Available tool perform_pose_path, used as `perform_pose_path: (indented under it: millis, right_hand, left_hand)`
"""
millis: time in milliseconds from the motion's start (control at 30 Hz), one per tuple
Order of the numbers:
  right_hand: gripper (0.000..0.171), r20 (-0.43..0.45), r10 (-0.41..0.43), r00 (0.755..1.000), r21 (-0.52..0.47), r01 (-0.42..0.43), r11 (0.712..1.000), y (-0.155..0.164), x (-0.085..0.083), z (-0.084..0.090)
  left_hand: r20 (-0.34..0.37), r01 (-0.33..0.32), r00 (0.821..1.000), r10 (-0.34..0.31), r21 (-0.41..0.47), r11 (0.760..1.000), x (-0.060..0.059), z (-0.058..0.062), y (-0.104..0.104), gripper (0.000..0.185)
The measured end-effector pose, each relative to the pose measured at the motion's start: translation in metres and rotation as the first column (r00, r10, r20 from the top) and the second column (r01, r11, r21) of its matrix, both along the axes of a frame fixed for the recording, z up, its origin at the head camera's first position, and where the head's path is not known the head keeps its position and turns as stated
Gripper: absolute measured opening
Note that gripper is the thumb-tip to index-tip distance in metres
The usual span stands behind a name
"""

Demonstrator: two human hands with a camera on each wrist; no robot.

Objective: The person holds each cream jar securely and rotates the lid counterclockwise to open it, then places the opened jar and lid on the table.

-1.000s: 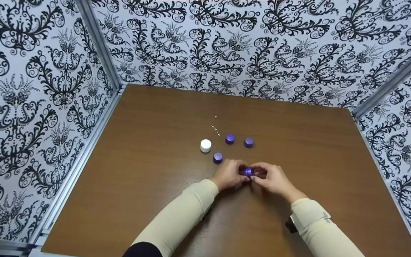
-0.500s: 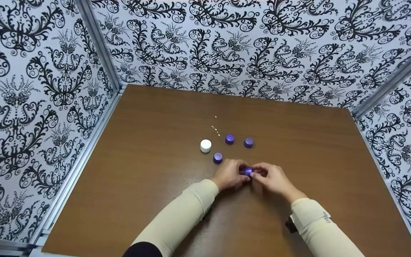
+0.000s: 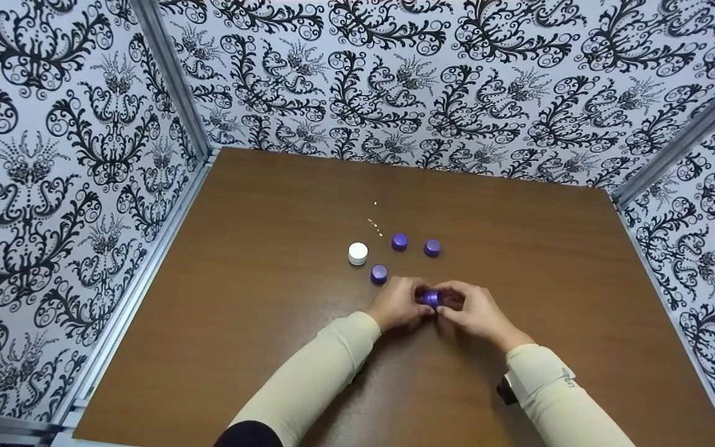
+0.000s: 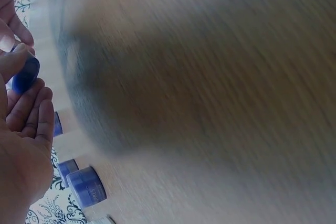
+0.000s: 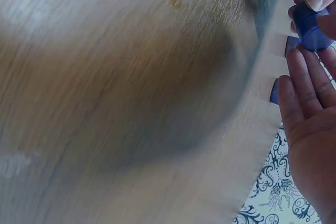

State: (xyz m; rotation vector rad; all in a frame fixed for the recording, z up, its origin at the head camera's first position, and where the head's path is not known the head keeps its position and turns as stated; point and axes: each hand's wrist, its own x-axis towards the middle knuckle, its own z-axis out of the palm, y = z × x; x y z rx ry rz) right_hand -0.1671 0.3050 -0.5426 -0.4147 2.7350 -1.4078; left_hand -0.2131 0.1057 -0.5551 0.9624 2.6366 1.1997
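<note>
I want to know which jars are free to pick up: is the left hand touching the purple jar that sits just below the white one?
Apart. In the head view, brown table shows between the left hand and that purple jar.

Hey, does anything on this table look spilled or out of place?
Only a short trail of tiny pale specks on the brown table, just beyond the white jar and purple jars. They look like crumbs or spilled bits; too small to identify.
</note>
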Motion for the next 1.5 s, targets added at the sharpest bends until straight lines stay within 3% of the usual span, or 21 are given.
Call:
perform_pose_path:
  millis: [267,533,733,1133,1500]
  right_hand:
    - [0.034,-0.001,0.01,1.0,-0.029,-0.01,1.0,-0.0002,0.0002,-0.0013]
    - [0.024,-0.027,-0.025,0.999,0.059,0.027,0.998,-0.0004,0.0011,-0.0011]
    - [0.025,-0.007,-0.015,1.0,0.044,0.015,0.999,-0.0006,0.0009,-0.0002]
    - [0.03,-0.03,0.0,1.0,0.052,0.002,0.999,0.0007,-0.0003,-0.0014]
    - [0.021,-0.048,-0.014,0.999,0.11,0.02,0.994,-0.0003,0.0002,-0.0005]
  left_hand:
    - [-0.014,0.004,1.0,-0.004,0.001,1.0,0.0008,-0.0006,-0.0005,0.033]
    - [0.005,0.003,1.0,-0.003,0.019,1.0,0.0016,0.0014,0.0,0.032]
    - [0.021,-0.003,1.0,0.003,0.02,1.0,0.0003,-0.0015,0.0012,0.033]
    - [-0.011,-0.014,1.0,0.014,-0.02,1.0,0.0008,-0.0001,0.001,0.036]
    - [-0.02,-0.006,1.0,0.005,-0.015,1.0,0.0006,-0.0008,0.0005,0.036]
